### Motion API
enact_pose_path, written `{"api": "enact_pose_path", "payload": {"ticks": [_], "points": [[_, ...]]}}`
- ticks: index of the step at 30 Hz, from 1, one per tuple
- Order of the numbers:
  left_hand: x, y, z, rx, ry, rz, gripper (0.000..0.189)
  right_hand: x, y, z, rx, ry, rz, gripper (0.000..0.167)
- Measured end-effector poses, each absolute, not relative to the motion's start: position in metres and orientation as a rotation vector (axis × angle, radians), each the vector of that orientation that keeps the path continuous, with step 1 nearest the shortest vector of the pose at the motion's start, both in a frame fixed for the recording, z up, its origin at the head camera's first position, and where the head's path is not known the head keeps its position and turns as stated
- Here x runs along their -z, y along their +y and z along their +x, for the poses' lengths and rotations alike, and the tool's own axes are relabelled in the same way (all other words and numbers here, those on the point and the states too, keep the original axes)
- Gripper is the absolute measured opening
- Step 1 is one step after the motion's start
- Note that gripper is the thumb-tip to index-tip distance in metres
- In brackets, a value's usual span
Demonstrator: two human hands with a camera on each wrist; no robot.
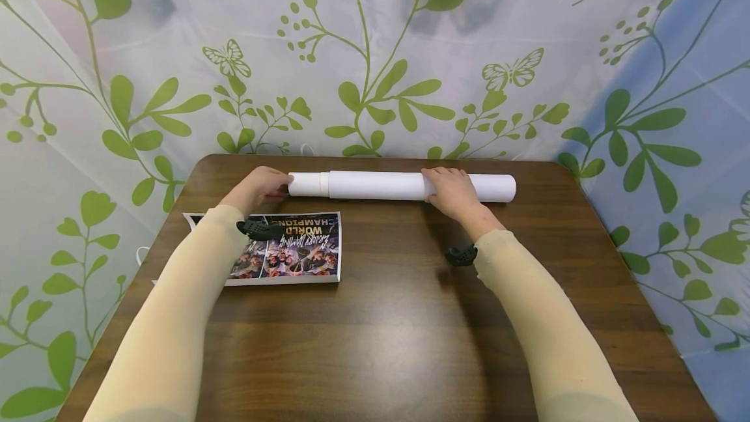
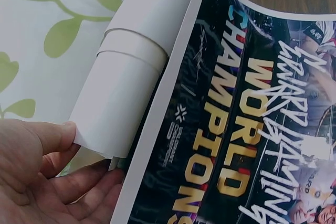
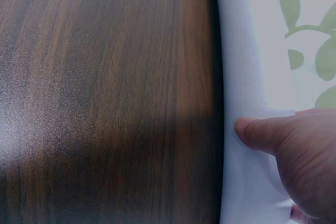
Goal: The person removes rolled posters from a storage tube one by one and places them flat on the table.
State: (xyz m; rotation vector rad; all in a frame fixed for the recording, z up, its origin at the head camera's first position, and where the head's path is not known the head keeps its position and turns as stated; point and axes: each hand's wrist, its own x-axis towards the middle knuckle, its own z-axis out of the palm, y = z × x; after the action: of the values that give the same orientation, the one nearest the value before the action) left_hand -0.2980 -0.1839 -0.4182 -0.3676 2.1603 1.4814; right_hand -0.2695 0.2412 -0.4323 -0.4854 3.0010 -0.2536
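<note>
As the white tube (image 1: 377, 185) sits along the far edge of the table (image 1: 375, 344), the left hand (image 1: 263, 185) pinches its narrower end and the right hand (image 1: 452, 191) grips the wider part. Printed poster (image 1: 305, 253) lies just nearer, left sleeve (image 1: 176, 305) hiding part.

The head view is bright: pale glare spreads over the table (image 1: 381, 337) on the near side of the right fingers (image 1: 435, 173), with a soft shadow alongside. The right wrist view looks dimmer, its white tube (image 3: 249, 40) washed out past those fingers.
</note>
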Motion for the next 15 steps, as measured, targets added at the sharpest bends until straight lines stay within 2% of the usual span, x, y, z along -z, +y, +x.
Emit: {"api": "enact_pose_path", "payload": {"ticks": [15], "points": [[0.417,-0.201,-0.296,-1.468,2.186,-0.412,0.053,0.43,0.241,-0.267,0.271,2.999,-0.481,0.071]]}}
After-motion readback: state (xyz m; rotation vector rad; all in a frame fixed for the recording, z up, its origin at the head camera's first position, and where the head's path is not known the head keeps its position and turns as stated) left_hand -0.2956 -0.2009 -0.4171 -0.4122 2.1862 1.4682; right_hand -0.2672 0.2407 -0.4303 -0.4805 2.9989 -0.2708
